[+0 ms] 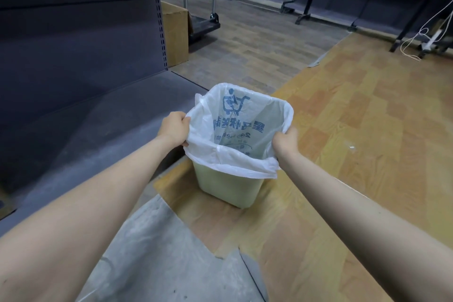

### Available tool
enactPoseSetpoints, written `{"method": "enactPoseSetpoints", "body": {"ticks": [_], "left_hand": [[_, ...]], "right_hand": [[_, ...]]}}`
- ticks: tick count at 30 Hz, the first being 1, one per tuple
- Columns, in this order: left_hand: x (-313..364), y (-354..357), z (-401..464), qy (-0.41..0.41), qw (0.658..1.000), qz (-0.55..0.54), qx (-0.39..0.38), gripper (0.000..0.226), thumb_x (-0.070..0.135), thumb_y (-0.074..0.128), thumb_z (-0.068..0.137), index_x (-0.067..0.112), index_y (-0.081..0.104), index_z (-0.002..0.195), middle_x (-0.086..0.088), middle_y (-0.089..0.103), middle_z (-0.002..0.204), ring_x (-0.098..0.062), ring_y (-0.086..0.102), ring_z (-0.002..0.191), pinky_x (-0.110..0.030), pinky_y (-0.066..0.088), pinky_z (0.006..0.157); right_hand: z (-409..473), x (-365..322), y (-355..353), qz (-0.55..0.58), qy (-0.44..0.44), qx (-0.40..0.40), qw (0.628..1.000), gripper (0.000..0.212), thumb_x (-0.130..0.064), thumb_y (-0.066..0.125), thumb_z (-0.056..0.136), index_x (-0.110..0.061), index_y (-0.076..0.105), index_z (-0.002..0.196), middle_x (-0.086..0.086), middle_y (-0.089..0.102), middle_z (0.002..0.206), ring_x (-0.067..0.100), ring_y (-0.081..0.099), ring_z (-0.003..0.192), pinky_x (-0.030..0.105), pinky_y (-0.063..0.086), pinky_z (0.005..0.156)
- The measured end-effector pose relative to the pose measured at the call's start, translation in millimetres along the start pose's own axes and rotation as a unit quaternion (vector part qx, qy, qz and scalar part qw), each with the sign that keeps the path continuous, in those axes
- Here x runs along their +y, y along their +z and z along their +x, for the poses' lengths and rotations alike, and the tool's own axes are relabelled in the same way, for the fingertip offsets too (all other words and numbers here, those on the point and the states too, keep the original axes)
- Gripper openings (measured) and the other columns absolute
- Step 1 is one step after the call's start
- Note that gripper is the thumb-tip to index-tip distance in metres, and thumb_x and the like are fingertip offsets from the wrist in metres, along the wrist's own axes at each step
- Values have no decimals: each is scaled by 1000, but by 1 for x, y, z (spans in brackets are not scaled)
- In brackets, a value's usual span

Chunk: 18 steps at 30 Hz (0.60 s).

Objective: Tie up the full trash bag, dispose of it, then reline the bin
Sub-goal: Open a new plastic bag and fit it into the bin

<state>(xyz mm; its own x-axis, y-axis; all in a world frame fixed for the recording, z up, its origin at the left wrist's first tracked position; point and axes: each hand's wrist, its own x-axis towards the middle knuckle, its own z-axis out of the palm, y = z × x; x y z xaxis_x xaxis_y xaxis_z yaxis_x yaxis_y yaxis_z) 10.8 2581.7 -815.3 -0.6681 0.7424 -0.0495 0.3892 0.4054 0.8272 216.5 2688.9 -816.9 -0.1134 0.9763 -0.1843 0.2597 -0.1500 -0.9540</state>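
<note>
A pale green square bin stands on the wooden floor in the middle of the head view. A white plastic bag with blue print lines it, its mouth spread wide and folded over the rim. My left hand grips the bag's edge at the bin's left side. My right hand grips the bag's edge at the right side. The inside of the bag looks empty as far as I can see.
A dark shelving unit with a low base runs along the left. A cardboard box and a black trolley stand behind it. More dark racks and white cables line the far right. Bare grey concrete shows near my feet.
</note>
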Motion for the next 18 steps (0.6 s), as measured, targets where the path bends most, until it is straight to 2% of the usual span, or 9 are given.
{"method": "enactPoseSetpoints", "body": {"ticks": [2, 5, 8, 11, 14, 17, 18], "left_hand": [[-2, 4, 4, 10, 1000, -9, 2, 43, 14, 34, 100, 14, 22, 59, -3, 35, 57, -27, 53, 50, -37, 49, 58], [-2, 7, 16, 32, 999, -9, 4, 43, 15, 34, 99, 14, 23, 58, -4, 36, 57, -26, 53, 50, -35, 46, 57], [-3, 12, 26, 64, 998, 21, 15, 42, 14, 34, 99, 15, 22, 58, -3, 31, 56, -17, 41, 47, -31, 36, 51], [-7, 16, 33, 87, 996, 25, 18, 41, 14, 35, 98, 14, 23, 59, -3, 29, 57, -16, 31, 51, -25, 28, 48], [-11, 17, 37, 90, 995, 34, 18, 36, 14, 35, 98, 12, 27, 62, -6, 30, 60, -17, 30, 55, -23, 29, 49], [-8, 17, 40, 84, 995, 48, 10, 39, 12, 35, 97, 14, 22, 60, -3, 26, 58, -18, 25, 58, -29, 22, 56], [-6, 16, 41, 79, 994, 75, 6, 41, 14, 35, 98, 14, 21, 59, -3, 26, 58, -20, 26, 59, -30, 21, 56]], "right_hand": [[4, 0, 0, -5, -1, 8, 1000, 31, 4, 30, 82, -7, 52, 100, 12, 58, 91, 26, 57, 83, 32, 45, 66], [12, 1, 2, -14, 8, 17, 1000, 39, 2, 30, 82, -2, 51, 114, 13, 58, 100, 27, 58, 89, 31, 45, 67], [19, 9, 5, -19, 7, 38, 999, 40, 0, 29, 84, -6, 51, 116, 10, 57, 98, 26, 55, 87, 28, 42, 63], [23, 11, 5, -28, -5, 47, 998, 36, 1, 28, 85, -8, 48, 114, 8, 53, 95, 24, 52, 84, 25, 39, 58], [24, 12, 6, -35, 0, 48, 998, 38, 1, 28, 88, -8, 43, 122, 7, 50, 107, 24, 51, 90, 32, 43, 73], [22, 12, 5, -49, -17, 47, 998, 37, 1, 27, 86, -11, 44, 116, 7, 46, 107, 21, 48, 89, 31, 39, 73], [19, 10, 4, -56, -10, 46, 997, 39, 1, 27, 86, -9, 43, 120, 6, 46, 108, 21, 47, 91, 31, 39, 75]]}}
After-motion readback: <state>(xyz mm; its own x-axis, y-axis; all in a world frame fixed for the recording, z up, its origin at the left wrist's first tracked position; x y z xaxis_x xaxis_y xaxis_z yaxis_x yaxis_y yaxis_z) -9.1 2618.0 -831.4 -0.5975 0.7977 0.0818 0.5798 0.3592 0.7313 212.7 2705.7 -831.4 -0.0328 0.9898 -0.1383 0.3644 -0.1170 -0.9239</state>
